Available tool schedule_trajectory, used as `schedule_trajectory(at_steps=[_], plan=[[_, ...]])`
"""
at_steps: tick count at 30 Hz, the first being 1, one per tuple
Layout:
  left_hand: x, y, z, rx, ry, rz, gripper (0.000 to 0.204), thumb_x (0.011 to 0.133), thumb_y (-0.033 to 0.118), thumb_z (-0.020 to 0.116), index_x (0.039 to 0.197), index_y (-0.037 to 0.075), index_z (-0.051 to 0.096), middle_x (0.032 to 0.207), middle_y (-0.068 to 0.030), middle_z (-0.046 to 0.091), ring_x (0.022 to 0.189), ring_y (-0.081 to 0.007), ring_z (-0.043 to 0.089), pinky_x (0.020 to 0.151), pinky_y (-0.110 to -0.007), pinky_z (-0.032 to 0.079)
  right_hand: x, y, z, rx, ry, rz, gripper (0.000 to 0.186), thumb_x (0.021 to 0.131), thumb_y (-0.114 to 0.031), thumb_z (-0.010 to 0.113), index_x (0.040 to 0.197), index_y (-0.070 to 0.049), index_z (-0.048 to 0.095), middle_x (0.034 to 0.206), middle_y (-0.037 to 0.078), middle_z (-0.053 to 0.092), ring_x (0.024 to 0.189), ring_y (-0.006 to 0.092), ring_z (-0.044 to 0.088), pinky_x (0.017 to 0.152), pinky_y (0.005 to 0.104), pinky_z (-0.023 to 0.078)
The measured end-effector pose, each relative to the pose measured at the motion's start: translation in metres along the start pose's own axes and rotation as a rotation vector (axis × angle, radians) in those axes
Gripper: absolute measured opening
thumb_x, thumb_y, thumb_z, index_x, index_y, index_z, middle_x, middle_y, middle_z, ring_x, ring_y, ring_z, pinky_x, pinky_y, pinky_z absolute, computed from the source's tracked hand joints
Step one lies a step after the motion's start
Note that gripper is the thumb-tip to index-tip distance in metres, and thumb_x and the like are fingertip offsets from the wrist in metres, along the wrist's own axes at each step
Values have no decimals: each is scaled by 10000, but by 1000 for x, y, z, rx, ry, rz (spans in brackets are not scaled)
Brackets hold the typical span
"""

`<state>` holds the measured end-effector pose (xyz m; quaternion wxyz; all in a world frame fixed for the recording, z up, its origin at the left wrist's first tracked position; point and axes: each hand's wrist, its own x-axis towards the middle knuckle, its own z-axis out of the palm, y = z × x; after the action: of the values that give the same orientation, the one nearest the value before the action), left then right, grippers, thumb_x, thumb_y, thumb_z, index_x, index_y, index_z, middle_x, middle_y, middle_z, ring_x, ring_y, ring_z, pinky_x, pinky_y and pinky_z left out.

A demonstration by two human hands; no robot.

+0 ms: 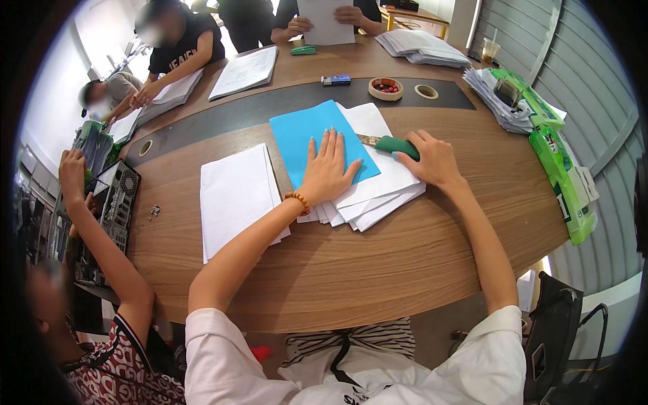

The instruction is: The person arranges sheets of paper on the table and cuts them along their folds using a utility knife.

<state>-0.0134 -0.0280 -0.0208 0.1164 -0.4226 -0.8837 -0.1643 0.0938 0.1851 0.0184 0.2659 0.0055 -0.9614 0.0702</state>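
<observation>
My left hand lies flat, fingers stretched, on a sheet of blue paper. Under the blue sheet is an uneven pile of white paper, its edges fanned out toward me. My right hand is wrapped round the green handle of a utility knife. The knife's blade points left and reaches the right edge of the blue sheet. To the left of the pile, a separate stack of white sheets rests on the wooden table.
Beyond the pile are a small blue box, a tape roll with red bits inside and another tape roll. Green packaging lines the right edge. An opened computer case stands at left beside a co-worker. Other people handle paper across the table.
</observation>
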Motion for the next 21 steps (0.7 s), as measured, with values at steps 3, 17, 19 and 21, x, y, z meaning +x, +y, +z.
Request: schedule_trajectory(at_steps=[3, 17, 19, 21], plan=[[0, 1, 0, 9, 9, 11, 721, 889, 472, 364, 1325, -93, 262, 1395, -279, 237, 1335, -347, 180, 1070, -518, 67, 12, 3, 6, -7, -16, 23, 321, 760, -380, 618, 871, -82, 579, 790, 104, 565, 656, 318, 600, 585, 420, 470], [0, 1, 0, 28, 37, 12, 716, 887, 476, 365, 1321, -87, 281, 1391, -272, 254, 1330, -340, 198, 1068, -522, 78, 70, 5, 40, -32, 4, 34, 358, 763, -408, 607, 944, -99, 592, 871, 111, 595, 747, 320, 622, 665, 434, 488], [0, 4, -1, 55, -33, -17, 712, 903, 474, 342, 1335, -85, 250, 1415, -243, 221, 1346, -319, 155, 1083, -491, 70, 77, 6, 48, -57, 14, 58, 379, 772, -410, 599, 953, -77, 586, 876, 136, 601, 753, 325, 625, 668, 430, 491], [0, 7, -3, 65, -31, -14, 713, 902, 476, 339, 1336, -83, 250, 1416, -240, 222, 1345, -319, 160, 1083, -490, 71, 87, 10, 57, -80, 38, 110, 393, 776, -413, 595, 950, -60, 582, 881, 158, 603, 758, 328, 627, 667, 431, 493]])
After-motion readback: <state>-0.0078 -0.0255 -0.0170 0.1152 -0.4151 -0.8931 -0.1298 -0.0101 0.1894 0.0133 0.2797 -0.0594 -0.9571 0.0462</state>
